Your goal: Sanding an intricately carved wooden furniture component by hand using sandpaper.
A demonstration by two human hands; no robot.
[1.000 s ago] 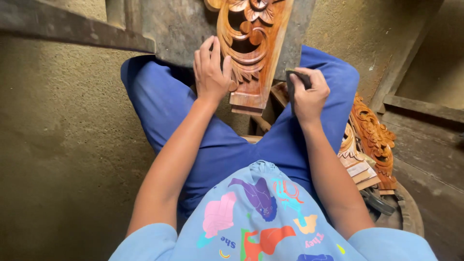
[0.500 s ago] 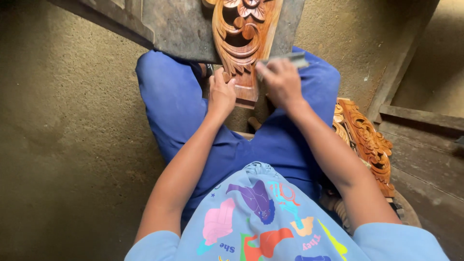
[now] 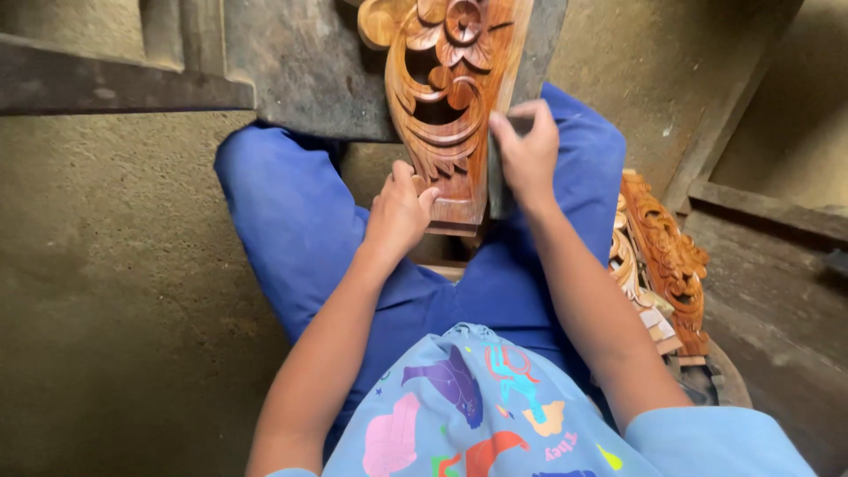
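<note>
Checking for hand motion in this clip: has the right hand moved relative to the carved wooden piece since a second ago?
Yes. The right hand has gone from beside the carved piece's lower end onto its right edge, higher up, pressing a dark pad there.

Carved panel (image 3: 446, 97): reddish-brown wood, pierced floral and scroll relief, smooth with a low satin sheen. Workbench (image 3: 300, 66) beneath it: grey, weathered wood, rough and matt. Sanding sheet (image 3: 496, 190) under the right hand (image 3: 528, 159): dark, matt, thin. Stacked carvings (image 3: 662, 256) at right: orange-brown wood, dull sheen. Trousers (image 3: 291, 212): blue woven cloth, matt. Shirt (image 3: 495, 415): light blue cloth with coloured print. Floor (image 3: 115, 291): rough, grainy, matt.
</note>
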